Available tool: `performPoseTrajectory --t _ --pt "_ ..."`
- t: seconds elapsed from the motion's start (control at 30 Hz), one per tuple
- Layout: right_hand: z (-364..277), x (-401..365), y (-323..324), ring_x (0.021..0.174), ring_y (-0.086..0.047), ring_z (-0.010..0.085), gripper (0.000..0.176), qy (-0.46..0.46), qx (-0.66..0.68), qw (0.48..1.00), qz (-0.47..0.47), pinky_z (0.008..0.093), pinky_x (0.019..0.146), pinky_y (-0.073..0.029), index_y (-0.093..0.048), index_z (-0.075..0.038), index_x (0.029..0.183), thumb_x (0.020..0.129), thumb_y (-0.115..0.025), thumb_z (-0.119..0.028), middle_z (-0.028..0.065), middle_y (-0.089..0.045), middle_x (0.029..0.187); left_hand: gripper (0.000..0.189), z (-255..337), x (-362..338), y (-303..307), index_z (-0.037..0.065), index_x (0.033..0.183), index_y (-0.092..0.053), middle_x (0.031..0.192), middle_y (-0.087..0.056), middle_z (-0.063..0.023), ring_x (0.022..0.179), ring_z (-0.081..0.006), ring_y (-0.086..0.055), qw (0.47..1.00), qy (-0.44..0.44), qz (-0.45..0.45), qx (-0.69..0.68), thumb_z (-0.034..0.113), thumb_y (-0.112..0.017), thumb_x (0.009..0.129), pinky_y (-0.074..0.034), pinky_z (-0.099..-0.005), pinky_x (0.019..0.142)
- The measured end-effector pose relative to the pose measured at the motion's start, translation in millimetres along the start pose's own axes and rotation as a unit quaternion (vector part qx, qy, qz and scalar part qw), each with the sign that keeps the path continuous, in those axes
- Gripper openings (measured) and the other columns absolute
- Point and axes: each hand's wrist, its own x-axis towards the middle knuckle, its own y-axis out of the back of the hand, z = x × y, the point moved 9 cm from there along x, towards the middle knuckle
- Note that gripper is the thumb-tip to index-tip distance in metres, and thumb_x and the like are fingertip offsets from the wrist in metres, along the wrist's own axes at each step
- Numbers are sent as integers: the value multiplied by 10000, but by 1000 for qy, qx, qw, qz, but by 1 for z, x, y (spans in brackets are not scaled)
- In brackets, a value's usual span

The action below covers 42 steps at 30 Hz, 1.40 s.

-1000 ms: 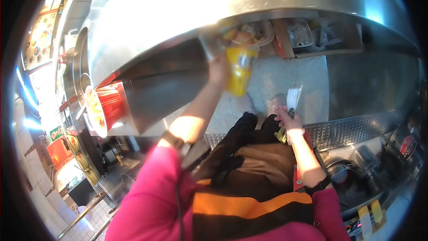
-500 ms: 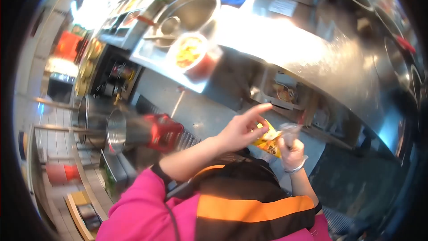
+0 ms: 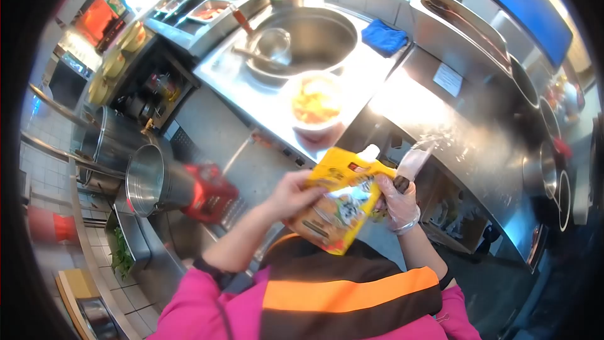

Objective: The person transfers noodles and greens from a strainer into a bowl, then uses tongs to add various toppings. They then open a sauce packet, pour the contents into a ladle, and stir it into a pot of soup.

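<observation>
Steel first, at the far left: a tall pot [image 3: 143, 179] stands below the counter, with a blurred red object [image 3: 211, 192] just beside it.

Next comes the left hand [image 3: 290, 192], bare. Its fingers are curled shut on the upper left edge of a yellow packet [image 3: 340, 211].

Beyond the hands, on the steel counter [image 3: 402, 104], a bowl [image 3: 314, 104] of orange food sits near the counter's front edge. A wok [image 3: 318, 38] lies further back, and a blue cloth [image 3: 385, 36] lies to its right.

The packet is held in the air in front of the person's chest, tilted, between the two hands and well clear of the counter. It is a printed pouch of glossy film, creased and sagging. It probably weighs little, gives under the fingers, and is likely slick.

A pinch on the flat sealed edges or the top corners looks safer than a squeeze on the belly, which would shift what is inside. The film could slide against a glove, so a firm pinch seems wise.

The right hand [image 3: 397, 203] wears a clear glove and is closed on the packet's right side. It also pinches a scrap of clear plastic [image 3: 413, 160] that sticks up above the knuckles. Something dark shows at the fingers; I cannot tell what it is.
</observation>
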Motion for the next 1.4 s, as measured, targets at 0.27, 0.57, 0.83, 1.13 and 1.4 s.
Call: performPoseTrajectory --t 0.27,0.57,0.83,1.13,1.4 --pt "40 129 -41 413 -531 114 379 -90 -68 989 91 197 334 -311 -554 -16 952 811 -595 -366 68 -594 639 308 29 -14 220 -30 1040 -534 970 -606 -96 853 -159 -596 980 64 168 -89 40 -594 746 -484 -285 765" --pt "24 148 -71 504 -620 220 249 -185 -188 963 63 256 363 -461 -493 125 929 763 -466 -59 168 -606 652 302 -17 12 295 -28 1060 -516 980 -595 -87 842 -142 -586 972 86 194 -106 51 -580 776 -481 -259 736" --pt "-53 91 -35 453 -589 223 207 -133 -4 987 89 255 331 -446 -493 74 871 744 -551 -79 146 -589 640 344 -38 40 257 -30 1095 -472 1009 -577 -118 869 -195 -595 982 87 117 -123 23 -543 763 -498 -319 767" --pt "-142 -13 207 395 -495 111 224 55 -154 925 344 180 324 -365 -550 58 866 792 -549 -153 156 -601 630 371 -39 132 161 6 1102 -526 968 -604 -71 832 -140 -578 990 138 -28 -7 13 -549 732 -475 -276 724" --pt "-151 -59 320 471 -520 59 355 34 -67 870 487 138 306 -334 -513 -11 1011 786 -627 -262 108 -623 764 424 -16 204 142 4 1044 -501 902 -610 -156 846 -267 -600 895 77 -4 439 194 -639 691 -461 -330 732"
